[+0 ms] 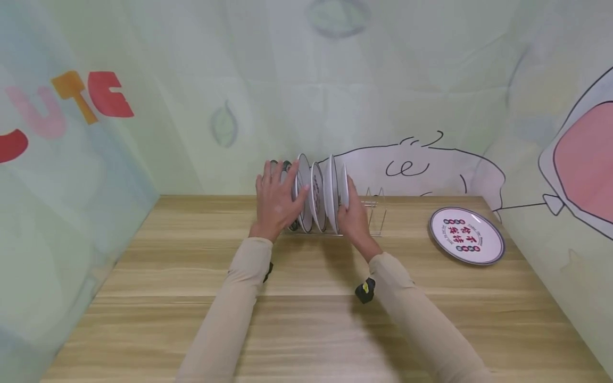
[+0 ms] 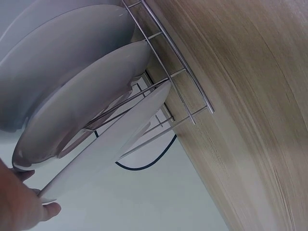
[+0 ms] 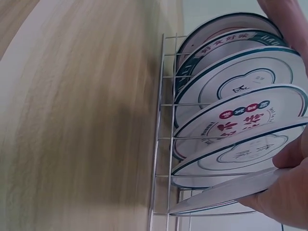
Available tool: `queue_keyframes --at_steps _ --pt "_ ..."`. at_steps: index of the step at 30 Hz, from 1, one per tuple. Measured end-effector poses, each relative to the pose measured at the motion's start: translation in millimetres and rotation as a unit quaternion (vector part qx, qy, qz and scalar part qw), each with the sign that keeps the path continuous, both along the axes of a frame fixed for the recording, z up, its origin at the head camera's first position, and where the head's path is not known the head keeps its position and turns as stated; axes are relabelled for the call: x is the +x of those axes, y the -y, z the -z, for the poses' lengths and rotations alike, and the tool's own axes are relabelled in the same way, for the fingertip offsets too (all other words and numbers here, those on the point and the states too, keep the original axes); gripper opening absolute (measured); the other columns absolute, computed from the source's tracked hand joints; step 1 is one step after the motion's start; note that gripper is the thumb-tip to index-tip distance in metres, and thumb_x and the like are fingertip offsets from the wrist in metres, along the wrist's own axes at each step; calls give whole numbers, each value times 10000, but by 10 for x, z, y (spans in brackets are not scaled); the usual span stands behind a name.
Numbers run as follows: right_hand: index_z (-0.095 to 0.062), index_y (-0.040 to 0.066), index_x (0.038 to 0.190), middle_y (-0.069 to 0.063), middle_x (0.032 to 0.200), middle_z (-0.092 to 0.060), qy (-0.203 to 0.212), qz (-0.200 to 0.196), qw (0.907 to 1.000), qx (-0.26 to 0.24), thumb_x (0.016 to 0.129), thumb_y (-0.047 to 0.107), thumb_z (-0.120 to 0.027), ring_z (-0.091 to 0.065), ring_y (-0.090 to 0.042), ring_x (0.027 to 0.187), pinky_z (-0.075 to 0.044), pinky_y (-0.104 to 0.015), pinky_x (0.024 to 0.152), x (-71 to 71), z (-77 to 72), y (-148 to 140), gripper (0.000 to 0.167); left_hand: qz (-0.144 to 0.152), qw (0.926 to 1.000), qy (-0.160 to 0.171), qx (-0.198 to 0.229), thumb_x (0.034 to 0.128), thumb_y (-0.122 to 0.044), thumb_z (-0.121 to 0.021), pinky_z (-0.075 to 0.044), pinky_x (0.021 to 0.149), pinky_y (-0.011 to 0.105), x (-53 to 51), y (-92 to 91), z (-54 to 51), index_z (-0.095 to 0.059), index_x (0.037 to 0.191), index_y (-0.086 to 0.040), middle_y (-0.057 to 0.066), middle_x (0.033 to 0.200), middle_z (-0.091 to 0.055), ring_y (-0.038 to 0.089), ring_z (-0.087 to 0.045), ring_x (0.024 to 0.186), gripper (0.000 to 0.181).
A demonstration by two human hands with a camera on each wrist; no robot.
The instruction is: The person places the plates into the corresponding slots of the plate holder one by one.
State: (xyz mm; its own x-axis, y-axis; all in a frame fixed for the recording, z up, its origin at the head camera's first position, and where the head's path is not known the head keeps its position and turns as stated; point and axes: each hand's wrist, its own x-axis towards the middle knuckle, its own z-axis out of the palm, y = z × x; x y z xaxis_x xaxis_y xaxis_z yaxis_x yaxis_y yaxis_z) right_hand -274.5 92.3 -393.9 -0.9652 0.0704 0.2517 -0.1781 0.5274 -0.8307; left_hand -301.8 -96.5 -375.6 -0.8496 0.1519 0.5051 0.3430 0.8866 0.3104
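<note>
Several white plates [image 1: 318, 197] stand on edge in a wire rack [image 1: 377, 218]. In the head view my left hand [image 1: 276, 205] rests with spread, fairly straight fingers against the leftmost ones. My right hand [image 1: 355, 217] pinches the rightmost plate [image 1: 345, 186] by its edge, thumb on one side. In the right wrist view that plate [image 3: 226, 192] leans in the wire slots, and the printed faces of the others show beyond it. The left wrist view shows plain plate backs [image 2: 82, 96] and fingers at the edge of the tilted plate [image 2: 106, 144].
A separate round plate [image 1: 466, 236] with red characters lies flat on the wooden table [image 1: 306, 330], to the right of the rack. A printed cloth backdrop [image 1: 191, 96] rises close behind the rack and along both sides. Bare rack slots stand right of the held plate.
</note>
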Motion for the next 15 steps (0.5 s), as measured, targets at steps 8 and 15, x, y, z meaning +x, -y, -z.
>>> queue_keyframes --at_steps 8,15 --pt "-168 204 1610 -256 1516 -443 87 -195 9998 -26 879 -110 -442 -559 -471 1266 -528 -569 961 -19 20 -9 842 -31 9999 143 -31 987 -530 -432 -167 1186 670 3 3 -19 -332 1565 -242 228 1591 -341 464 -162 1522 654" --pt "-173 186 1610 -257 1526 -429 247 -199 9995 -40 909 -75 -461 -540 -470 1289 -513 -570 986 -8 22 -16 800 -21 9999 107 -15 983 -532 -435 -159 1191 665 15 0 -12 -331 1566 -244 229 1591 -342 462 -163 1523 659"
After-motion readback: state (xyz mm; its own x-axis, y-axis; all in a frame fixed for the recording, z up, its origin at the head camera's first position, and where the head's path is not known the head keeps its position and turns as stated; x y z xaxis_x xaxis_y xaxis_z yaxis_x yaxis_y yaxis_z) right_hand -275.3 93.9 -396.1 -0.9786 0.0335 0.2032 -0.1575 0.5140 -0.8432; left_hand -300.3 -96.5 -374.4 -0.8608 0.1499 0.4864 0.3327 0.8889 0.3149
